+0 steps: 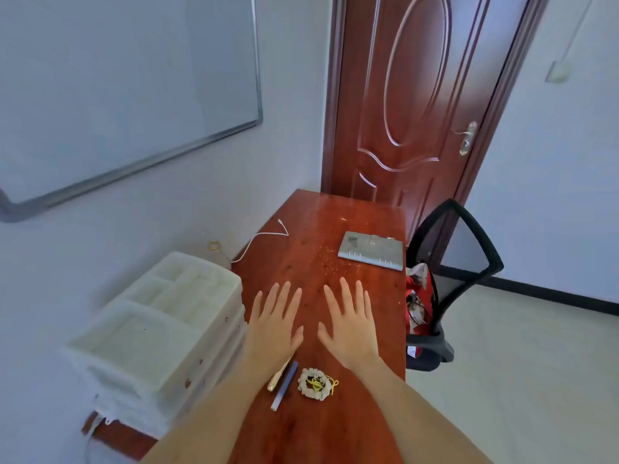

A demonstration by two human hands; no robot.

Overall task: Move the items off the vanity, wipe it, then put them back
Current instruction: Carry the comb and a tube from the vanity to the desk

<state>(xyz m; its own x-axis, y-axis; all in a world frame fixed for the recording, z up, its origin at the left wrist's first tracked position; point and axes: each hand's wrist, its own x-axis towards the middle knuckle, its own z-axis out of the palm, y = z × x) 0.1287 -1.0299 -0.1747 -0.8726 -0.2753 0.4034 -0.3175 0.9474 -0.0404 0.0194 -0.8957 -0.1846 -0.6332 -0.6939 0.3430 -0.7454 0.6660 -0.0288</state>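
Note:
A reddish-brown wooden vanity top (335,226) runs away from me toward a door. My left hand (276,324) and my right hand (348,324) are stretched out side by side above its middle, palms down, fingers spread, holding nothing. Just below my left wrist lie a blue stick-shaped item (284,386) and a gold-coloured tube (277,378), partly hidden by the wrist. Beside them sits a white frilly hair tie with yellow thread (315,383). Farther back on the right edge lies a flat grey box (371,251). A white cable (264,237) trails over the left edge.
A white plastic organiser with drawers (157,323) stands at the left of the vanity, with a clear bottle (216,249) behind it. A black mesh chair (459,262) carrying red cloth stands on the right. Small crumbs speckle the top near the grey box. A whiteboard hangs on the left wall.

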